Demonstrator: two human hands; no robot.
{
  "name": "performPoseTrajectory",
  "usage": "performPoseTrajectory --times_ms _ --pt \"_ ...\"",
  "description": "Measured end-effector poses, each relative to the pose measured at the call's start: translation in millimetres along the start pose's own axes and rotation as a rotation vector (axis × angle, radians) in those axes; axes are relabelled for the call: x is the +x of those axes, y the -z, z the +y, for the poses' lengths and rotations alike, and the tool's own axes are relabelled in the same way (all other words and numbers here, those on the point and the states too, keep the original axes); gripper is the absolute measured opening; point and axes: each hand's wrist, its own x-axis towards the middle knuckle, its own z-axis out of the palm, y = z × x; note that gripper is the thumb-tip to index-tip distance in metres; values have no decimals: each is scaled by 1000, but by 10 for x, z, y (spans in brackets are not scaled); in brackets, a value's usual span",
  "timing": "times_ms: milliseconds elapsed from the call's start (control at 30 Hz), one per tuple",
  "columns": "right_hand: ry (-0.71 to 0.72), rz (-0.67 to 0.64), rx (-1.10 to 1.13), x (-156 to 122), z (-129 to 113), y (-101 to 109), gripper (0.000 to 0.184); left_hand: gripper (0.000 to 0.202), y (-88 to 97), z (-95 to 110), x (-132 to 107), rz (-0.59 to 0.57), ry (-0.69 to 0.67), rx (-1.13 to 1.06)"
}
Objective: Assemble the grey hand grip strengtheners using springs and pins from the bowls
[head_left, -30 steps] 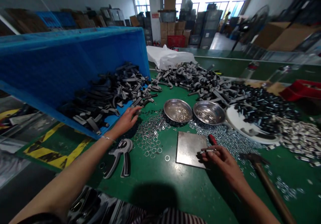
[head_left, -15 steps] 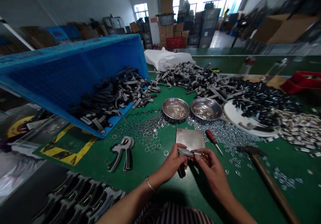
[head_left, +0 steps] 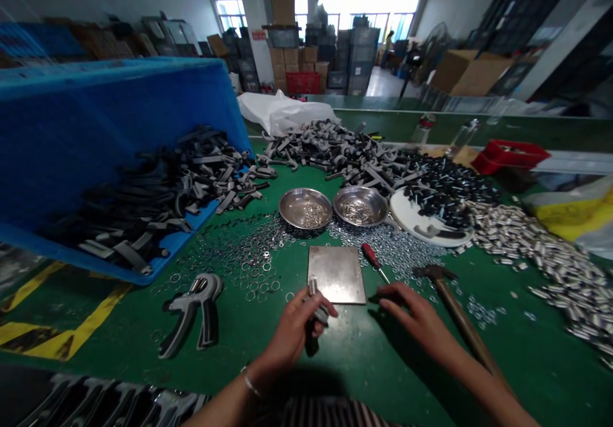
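My left hand is closed around a dark grip handle piece with a metal spring at its upper end, just below the square steel plate on the green table. My right hand rests to the right of the plate with fingers stretched toward the tip of the red-handled screwdriver; nothing shows in it. A finished hand gripper lies to the left of my left hand.
A tilted blue crate spills black handles at left. Two steel bowls of small parts sit beyond the plate, amid scattered washers. A hammer lies at right. Piles of grey handles, black parts and metal sleeves fill the back.
My left hand fetched a handle piece from the crate and brought it to the plate. Both hands worked on it together; now my right hand has let go and moved right.
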Motion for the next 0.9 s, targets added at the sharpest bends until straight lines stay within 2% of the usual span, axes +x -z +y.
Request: performPoseTrajectory --times_ms 33,67,133,167,233,300,333,367,467,500,567,633,767,900 --pt "11 58 -100 26 66 95 18 33 38 79 46 38 -76 39" --pt "33 90 -171 71 102 145 17 34 72 164 69 26 -121 105" --pt "131 44 -236 217 61 66 15 34 111 311 27 -101 -112 285" --pt "206 -29 -241 311 -16 -67 16 33 114 355 -36 -191 -86 386" --pt "385 -200 -267 508 -249 -471 18 30 100 371 -203 -349 -79 560" --pt "561 -306 -377 686 -502 -943 19 29 106 324 -360 -400 -139 670" --pt "624 -332 -440 763 -605 -1162 17 30 133 299 -414 -362 -174 687" --pt "665 -344 -495 833 -680 -1352 15 31 182 285 -446 -271 -198 670" --pt "682 -355 -576 991 -742 -1690 14 36 429 330 -412 164 -214 514" --pt "674 -350 -597 1024 -726 -1721 15 37 519 367 -366 281 -215 458" --pt "665 -346 -624 1059 -683 -1686 14 37 661 445 -254 389 -233 374" --pt "658 -347 -623 1060 -655 -1565 9 38 723 498 -144 389 -260 325" --pt "612 -312 -595 1028 -648 -1325 9 39 694 504 9 376 -302 259" --pt "572 -290 -549 1073 -655 -1347 8 39 695 452 72 447 -332 194"
